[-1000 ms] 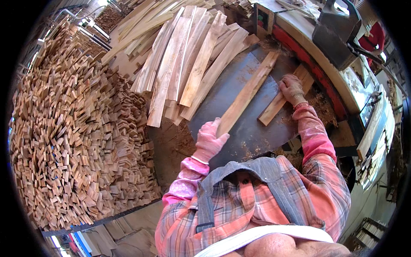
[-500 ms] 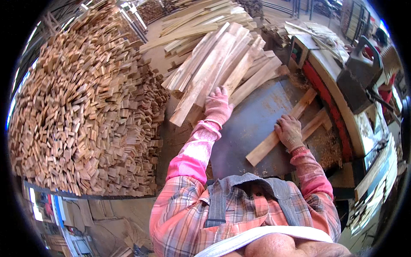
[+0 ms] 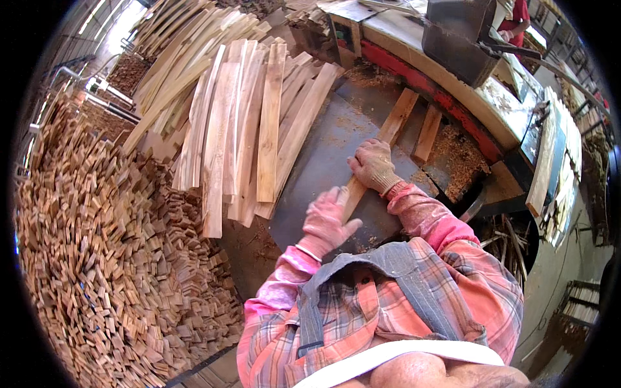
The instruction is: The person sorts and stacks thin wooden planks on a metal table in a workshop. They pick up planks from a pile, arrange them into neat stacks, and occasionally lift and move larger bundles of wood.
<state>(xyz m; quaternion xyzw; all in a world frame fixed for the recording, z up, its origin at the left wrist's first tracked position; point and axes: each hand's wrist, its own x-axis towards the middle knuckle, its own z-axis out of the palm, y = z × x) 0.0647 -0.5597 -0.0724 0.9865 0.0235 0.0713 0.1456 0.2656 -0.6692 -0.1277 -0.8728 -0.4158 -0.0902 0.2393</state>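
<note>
On the grey metal table [image 3: 309, 171] lies a long, narrow wooden board [image 3: 397, 118], slanting from near me toward the far right. My right hand [image 3: 374, 165], in a pale knit-cuffed work glove, is closed over its middle. At the near end, my left hand [image 3: 326, 223] is beside the board with the thumb spread and the fingers stretched out; it is gloved too and slightly blurred. Whether the left fingertips touch the board, I cannot tell. Right of the board is a shorter wooden strip [image 3: 427, 134].
Loosely stacked boards [image 3: 223, 139] overlap the table's left side. A huge pile of short wood blocks [image 3: 110, 258] fills the left. A red-edged machine bench [image 3: 446, 90] bounds the far right, with sawdust [image 3: 460, 158] beside it. Another person in red [image 3: 515, 26] is at the far right.
My left hand has left the stacked boards and come over to the near end of the board under my right hand. The view has turned to the right.
</note>
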